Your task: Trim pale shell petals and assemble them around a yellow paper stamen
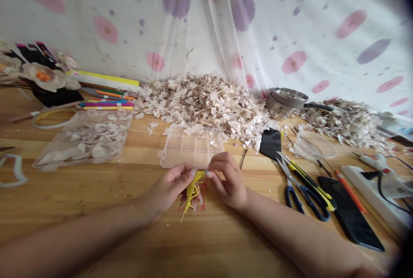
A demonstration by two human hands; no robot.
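Note:
A yellow, thin piece with a frayed, fringed edge (pixel 191 189) hangs between my hands over the wooden table; its exact kind is hard to make out. My left hand (pixel 176 183) pinches its upper left part between thumb and forefinger, with other fingertips showing behind it. My right hand (pixel 230 179) pinches the piece's upper right end. Thin yellow strands dangle from it toward the tabletop. Just beyond the hands lies a clear plastic compartment box (pixel 190 146) with a few pale flakes at its far edge.
A large heap of pale petal-like flakes (pixel 206 103) lies at the back, beside a metal pot (pixel 285 101). Scissors (pixel 292 183), a cutter (pixel 311 185), a black phone (pixel 351 213) and a power strip (pixel 377 196) lie right. Left are a petal-filled tray (pixel 87 138) and artificial flowers (pixel 43 75).

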